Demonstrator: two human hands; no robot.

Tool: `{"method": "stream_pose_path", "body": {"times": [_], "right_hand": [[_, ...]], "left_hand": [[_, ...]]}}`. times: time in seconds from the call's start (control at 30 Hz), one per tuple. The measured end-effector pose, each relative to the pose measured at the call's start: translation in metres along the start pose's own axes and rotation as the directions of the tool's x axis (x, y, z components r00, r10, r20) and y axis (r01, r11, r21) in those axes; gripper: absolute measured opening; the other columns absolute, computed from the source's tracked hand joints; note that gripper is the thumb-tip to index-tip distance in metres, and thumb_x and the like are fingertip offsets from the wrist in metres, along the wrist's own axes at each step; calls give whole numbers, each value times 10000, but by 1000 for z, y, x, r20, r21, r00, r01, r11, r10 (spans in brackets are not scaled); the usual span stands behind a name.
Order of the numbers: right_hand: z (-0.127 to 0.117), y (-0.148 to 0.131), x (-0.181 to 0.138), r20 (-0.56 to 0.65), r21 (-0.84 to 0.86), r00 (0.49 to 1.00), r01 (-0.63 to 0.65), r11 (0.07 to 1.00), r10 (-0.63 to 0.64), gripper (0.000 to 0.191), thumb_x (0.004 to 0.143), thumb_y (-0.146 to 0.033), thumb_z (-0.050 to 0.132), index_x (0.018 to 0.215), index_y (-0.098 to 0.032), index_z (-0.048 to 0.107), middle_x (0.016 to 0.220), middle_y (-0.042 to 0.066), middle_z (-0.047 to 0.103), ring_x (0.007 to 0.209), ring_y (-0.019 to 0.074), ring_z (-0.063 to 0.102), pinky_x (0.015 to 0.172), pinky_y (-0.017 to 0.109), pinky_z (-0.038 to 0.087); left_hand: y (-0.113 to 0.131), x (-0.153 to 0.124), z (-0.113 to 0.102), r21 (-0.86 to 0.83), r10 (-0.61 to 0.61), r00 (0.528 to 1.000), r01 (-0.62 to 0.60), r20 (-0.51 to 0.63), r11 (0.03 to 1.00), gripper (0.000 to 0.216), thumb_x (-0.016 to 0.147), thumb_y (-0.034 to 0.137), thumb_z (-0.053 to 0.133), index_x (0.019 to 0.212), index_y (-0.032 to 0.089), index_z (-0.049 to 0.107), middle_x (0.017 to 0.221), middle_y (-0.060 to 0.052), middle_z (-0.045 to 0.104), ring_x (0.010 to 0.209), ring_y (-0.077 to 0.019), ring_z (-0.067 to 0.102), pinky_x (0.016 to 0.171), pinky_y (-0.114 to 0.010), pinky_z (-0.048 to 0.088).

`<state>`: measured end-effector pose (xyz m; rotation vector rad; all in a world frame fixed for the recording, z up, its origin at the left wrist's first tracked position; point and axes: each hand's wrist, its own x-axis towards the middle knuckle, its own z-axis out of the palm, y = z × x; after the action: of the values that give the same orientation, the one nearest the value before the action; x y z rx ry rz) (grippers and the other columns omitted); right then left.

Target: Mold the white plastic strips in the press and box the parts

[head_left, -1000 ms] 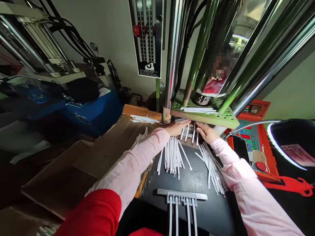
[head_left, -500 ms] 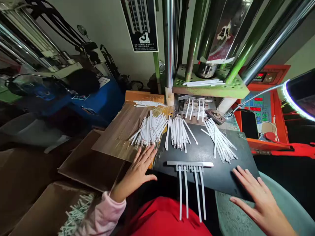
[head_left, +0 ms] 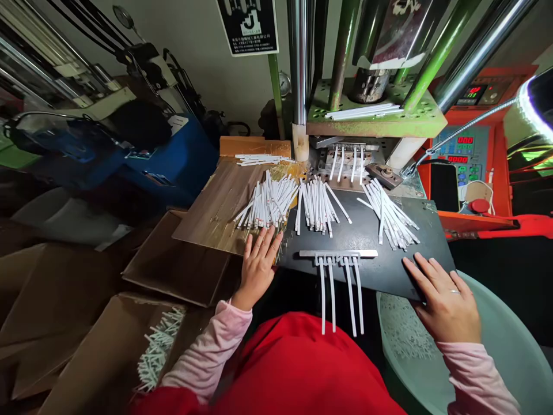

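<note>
While the person's left hand (head_left: 258,271) lies palm down with its fingers loosely spread and gripping nothing, its fingertips reach the near edge of the wooden board (head_left: 205,216), right by the left pile of white strips (head_left: 268,202); whether they touch it cannot be told. The right hand (head_left: 451,302), also spread and holding nothing, rests over the front right corner of the black board (head_left: 397,271), above the green basin (head_left: 505,323). Between the hands, a pale bar (head_left: 339,253) carries four strips (head_left: 332,294) hanging past the board's front edge. A gap separates the middle pile (head_left: 317,204) from the right pile (head_left: 389,219).
</note>
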<state>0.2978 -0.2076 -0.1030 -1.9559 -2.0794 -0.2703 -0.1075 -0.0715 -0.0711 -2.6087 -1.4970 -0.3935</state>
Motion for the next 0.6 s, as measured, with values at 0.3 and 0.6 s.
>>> {"method": "stream_pose_path", "body": {"times": [0.3, 0.6], "right_hand": [[-4, -4, 2, -1, -4, 999, -34, 999, 34, 798, 832, -192, 637, 1579, -291, 371, 1578, 65, 437, 1390, 338, 484, 1181, 524, 297], [-6, -7, 2, -8, 13, 1000, -28, 1000, 29, 756, 881, -216, 609, 1587, -303, 350, 1575, 72, 443, 1406, 341, 465, 1182, 539, 297]], "left_hand": [[1, 1, 0, -34, -10, 1000, 10, 16, 999, 828, 789, 30, 525, 1578, 207, 348, 1637, -95, 340, 1543, -272, 262, 1289, -516, 118], [1, 1, -3, -55, -15, 999, 18, 48, 998, 842, 811, 24, 560, 1591, 219, 307, 1641, -99, 335, 1548, -266, 252, 1288, -508, 75]]}}
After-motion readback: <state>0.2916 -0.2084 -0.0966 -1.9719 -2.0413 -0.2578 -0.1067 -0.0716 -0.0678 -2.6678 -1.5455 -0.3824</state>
